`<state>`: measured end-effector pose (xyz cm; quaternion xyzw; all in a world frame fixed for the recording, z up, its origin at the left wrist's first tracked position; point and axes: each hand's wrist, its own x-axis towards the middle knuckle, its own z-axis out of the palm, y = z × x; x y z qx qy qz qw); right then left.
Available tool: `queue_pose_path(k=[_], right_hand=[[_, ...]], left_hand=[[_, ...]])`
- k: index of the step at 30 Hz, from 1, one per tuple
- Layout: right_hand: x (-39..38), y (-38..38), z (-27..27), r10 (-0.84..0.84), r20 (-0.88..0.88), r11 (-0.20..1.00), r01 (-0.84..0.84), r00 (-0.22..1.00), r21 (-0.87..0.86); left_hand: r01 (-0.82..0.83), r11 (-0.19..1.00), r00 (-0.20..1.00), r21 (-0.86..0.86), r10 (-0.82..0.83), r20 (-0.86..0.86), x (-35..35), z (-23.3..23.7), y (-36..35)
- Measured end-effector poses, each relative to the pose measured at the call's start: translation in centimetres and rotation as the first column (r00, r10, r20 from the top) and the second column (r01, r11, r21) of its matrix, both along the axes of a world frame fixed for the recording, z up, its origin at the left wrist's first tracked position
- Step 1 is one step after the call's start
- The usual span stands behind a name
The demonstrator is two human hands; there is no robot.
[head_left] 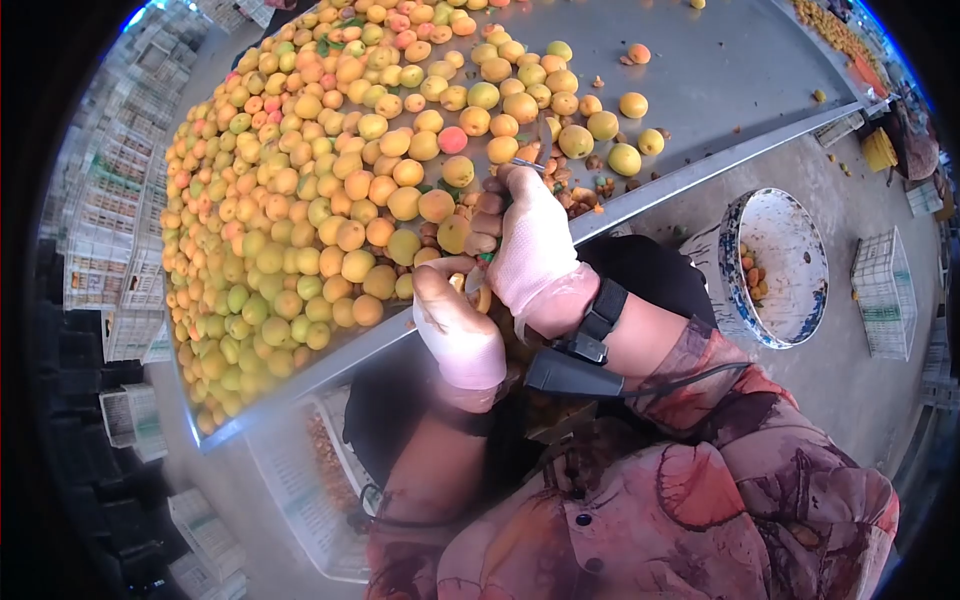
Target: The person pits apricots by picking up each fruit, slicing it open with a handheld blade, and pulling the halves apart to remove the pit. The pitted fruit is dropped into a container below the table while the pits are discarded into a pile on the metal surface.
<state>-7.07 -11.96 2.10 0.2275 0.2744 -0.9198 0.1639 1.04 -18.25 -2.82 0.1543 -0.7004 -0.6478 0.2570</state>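
Note:
My left hand (458, 330), in a stained white glove, is closed around a cut apricot (480, 296) at the table's front edge, its orange flesh showing. Just above it, my right hand (527, 235), also gloved, has its fingers curled round a small knife (529, 164); part of the metal shows beyond the thumb, the rest is hidden in the grip. A large heap of whole apricots (300, 180), yellow to orange with a few reddish ones, covers the left of the metal table (700, 110). Pits and scraps (580, 200) lie beside my right hand.
A paint-stained white bucket (815, 260) with some apricots inside stands on the floor at right. A white crate (885, 300) is beyond it. Below the table, a white crate (285, 470) holds orange pieces. Stacked crates (105, 220) line the left.

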Motion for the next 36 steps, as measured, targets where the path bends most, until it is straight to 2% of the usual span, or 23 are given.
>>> queue_pose_path(k=[2,3,4,5,6,8,9,12,14,15,16,17,19,21,22,24,26,30,32,33,34,35,36], right_hand=[[-0.4,0.5,0.3,0.006,-0.022,0.996,-0.008,1.0,-0.091],[-0.4,0.7,0.4,0.005,-0.023,0.996,-0.007,1.0,-0.094],[-0.4,0.9,0.8,-0.003,-0.125,0.999,-0.002,0.992,-0.04],[-0.3,1.0,1.0,-0.005,-0.224,1.0,0.008,0.975,0.013],[-0.1,0.9,1.0,-0.006,-0.223,1.0,0.008,0.975,0.01],[0.3,0.9,1.0,0.013,-0.289,0.995,0.016,0.957,0.1],[0.4,0.9,1.1,0.01,-0.289,0.995,0.019,0.957,0.1],[1.0,0.7,1.7,0.002,-0.363,0.98,0.07,0.932,0.185],[1.4,0.6,1.9,0.081,-0.441,0.955,0.058,0.894,0.292],[1.5,0.2,1.1,0.13,-0.63,0.836,0.257,0.766,0.485],[1.5,0.2,1.2,0.129,-0.63,0.835,0.258,0.766,0.485],[1.5,0.3,1.6,0.091,-0.509,0.916,0.129,0.856,0.379],[1.0,0.4,1.6,0.056,-0.291,0.99,-0.017,0.955,0.137],[0.6,0.2,0.8,0.039,-0.208,0.995,-0.02,0.977,0.093],[0.3,0.1,0.6,0.028,-0.123,0.998,-0.022,0.992,0.052],[0.0,0.0,0.3,0.019,-0.094,1.0,-0.018,0.995,0.017],[-0.1,0.0,0.9,0.026,0.074,0.997,-0.021,0.997,-0.068],[-1.5,0.3,-0.2,0.012,0.065,0.978,0.001,0.998,-0.209],[-1.9,0.4,0.4,-0.032,0.009,0.966,0.033,0.999,-0.258],[-2.2,0.5,0.6,-0.035,0.004,0.965,0.035,0.999,-0.258],[-2.6,0.6,0.9,-0.08,-0.03,0.971,0.071,0.996,-0.227],[-2.8,0.6,1.0,-0.123,-0.064,0.974,0.108,0.99,-0.198],[-2.7,1.0,1.1,-0.126,-0.066,0.973,0.111,0.99,-0.2]], left_hand=[[0.001,1.0,1.0,0.016,-0.001,-0.024,-0.3,1.3,0.1],[0.007,0.984,0.998,0.177,-0.017,0.059,-0.1,2.2,0.1],[-0.003,0.943,0.989,0.333,-0.047,0.14,0.0,2.8,0.0],[0.009,0.912,0.995,0.411,-0.048,0.086,-0.2,2.4,0.0],[0.008,0.913,0.995,0.408,-0.048,0.087,-0.1,2.3,-0.2],[0.07,0.965,0.988,0.254,-0.103,0.119,0.0,2.2,-0.4],[0.073,0.965,0.987,0.254,-0.106,0.119,-0.1,2.0,-0.3],[0.028,0.993,0.997,0.117,-0.036,0.071,-0.1,1.2,-0.1],[0.003,0.996,1.0,-0.092,-0.002,0.017,-0.1,0.9,0.1],[0.005,0.996,1.0,-0.092,-0.003,0.016,0.0,1.0,0.3],[0.014,1.0,1.0,-0.002,-0.014,0.003,0.0,1.6,0.8],[0.024,0.996,1.0,0.086,-0.023,-0.012,0.0,2.0,1.0],[0.015,0.997,1.0,0.074,-0.015,-0.003,-0.1,1.4,0.6],[0.009,0.998,1.0,0.059,-0.009,0.003,-0.1,0.8,0.1],[0.012,1.0,1.0,0.011,-0.012,-0.022,-0.2,0.6,0.0],[0.015,0.999,0.999,-0.037,-0.016,-0.047,-0.4,0.5,-0.1],[-0.064,0.928,0.992,-0.366,0.02,-0.123,-0.7,0.6,-0.2],[-0.063,0.938,0.987,-0.342,0.007,-0.162,-1.5,0.9,-0.4],[0.006,0.993,0.999,-0.116,-0.009,-0.032,-1.8,0.9,-0.9],[-0.125,0.899,0.98,-0.42,0.046,-0.192,-2.6,0.8,-1.0],[-0.125,0.899,0.98,-0.42,0.045,-0.196,-2.5,1.4,-1.1],[0.01,0.999,0.999,0.038,-0.009,-0.044,-2.2,2.3,-1.1],[0.078,0.861,0.989,0.502,-0.129,0.067,-2.1,3.0,-1.2]])
